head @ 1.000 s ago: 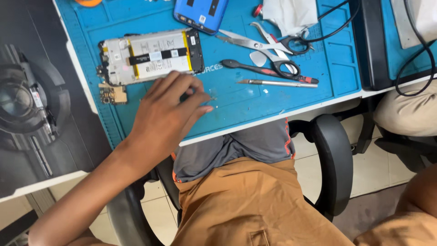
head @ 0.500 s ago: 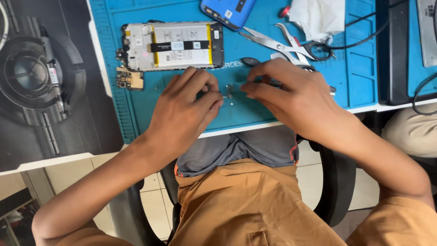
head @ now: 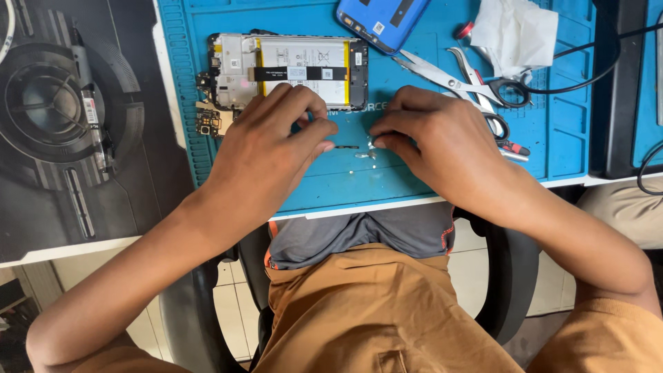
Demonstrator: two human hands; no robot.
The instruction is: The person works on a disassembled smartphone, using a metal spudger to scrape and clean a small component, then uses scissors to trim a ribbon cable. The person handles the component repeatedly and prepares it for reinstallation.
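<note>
Both hands rest on a blue repair mat [head: 414, 183] that covers the worktop, fingertips turned toward each other over a few tiny metal parts [head: 364, 153] lying between them near the mat's near edge. The left hand [head: 266, 155] is curled, its fingers bent down to the mat with the tips beside a thin dark sliver; whether it pinches anything I cannot tell. The right hand [head: 435, 141] is likewise curled, fingertips pressed close at the small parts, and its grip is hidden too. Just beyond the left hand lies an opened phone [head: 286, 69], back removed, battery and a black flex strip exposed. A small circuit board [head: 207, 121] sits at its left. Farther right are a blue phone cover [head: 380, 21], scissors [head: 449, 79], tweezers and a crumpled white tissue [head: 514, 34].
</note>
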